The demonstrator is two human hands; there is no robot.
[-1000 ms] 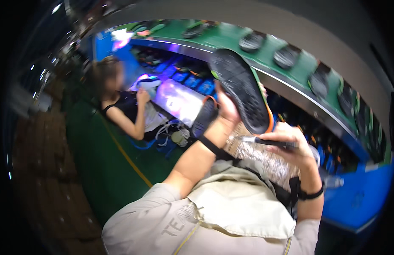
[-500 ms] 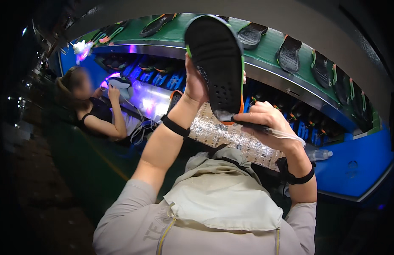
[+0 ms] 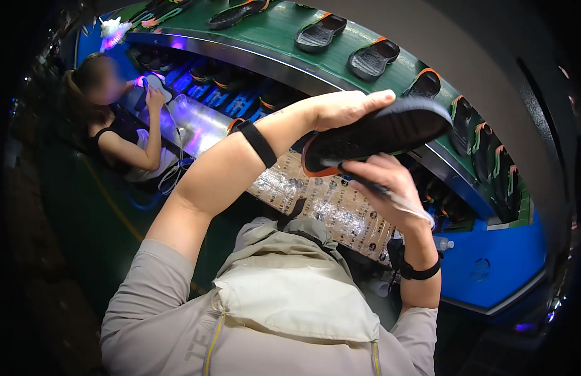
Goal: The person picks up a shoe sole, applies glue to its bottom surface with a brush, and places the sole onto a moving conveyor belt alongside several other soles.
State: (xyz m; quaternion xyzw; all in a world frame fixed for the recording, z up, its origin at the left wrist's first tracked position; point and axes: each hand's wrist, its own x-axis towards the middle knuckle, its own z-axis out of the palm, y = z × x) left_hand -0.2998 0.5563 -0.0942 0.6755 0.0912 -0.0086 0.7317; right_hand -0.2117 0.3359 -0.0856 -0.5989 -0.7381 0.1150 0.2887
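Observation:
My left hand [image 3: 350,110] grips the edge of a black shoe sole [image 3: 381,131] with orange trim, fingers hidden behind it. The sole is tilted, its heel end toward the lower left and its toe toward the upper right. In my right hand [image 3: 390,185] is a brush [image 3: 376,188] with a dark handle, a thin pale tube running back along the wrist. Its light bristles, blurred, touch the heel end of the sole near the orange rim.
Beyond my hands a green conveyor belt [image 3: 284,41] carries several black soles [image 3: 373,59]. Under it is a shelf with more soles on blue holders [image 3: 237,105]. A plastic-covered work surface [image 3: 331,210] lies below. At the left a co-worker [image 3: 118,119] sits holding a shoe part.
My left hand has swung the sole from nearly upright to tilted, toe toward the right. The brush stays at the heel end. Soles on the belt have shifted.

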